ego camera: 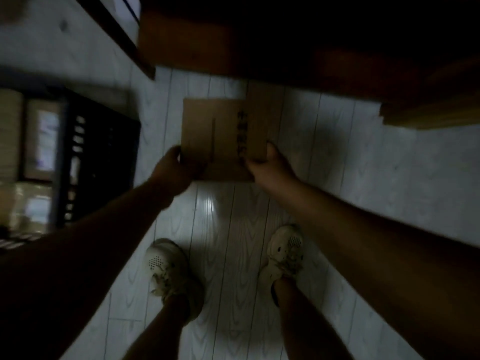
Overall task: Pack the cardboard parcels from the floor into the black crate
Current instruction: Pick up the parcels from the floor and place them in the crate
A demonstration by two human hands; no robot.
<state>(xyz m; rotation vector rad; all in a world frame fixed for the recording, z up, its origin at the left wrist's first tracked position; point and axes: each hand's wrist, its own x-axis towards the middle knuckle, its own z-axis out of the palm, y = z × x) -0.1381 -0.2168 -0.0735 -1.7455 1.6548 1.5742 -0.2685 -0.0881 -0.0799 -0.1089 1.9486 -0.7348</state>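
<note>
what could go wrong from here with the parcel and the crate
1. The left hand and right hand grip the cardboard parcel only at its near corners, so it might tip forward or slip.
2. The black crate on the left seems to hold packed items, so this parcel may not seat flat.
3. The view is dim and blurred, so a misjudged swing could knock the parcel against the crate's wall.

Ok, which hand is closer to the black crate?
Left. The left hand grips the parcel on the side facing the black crate; the right hand holds its far side.
</note>
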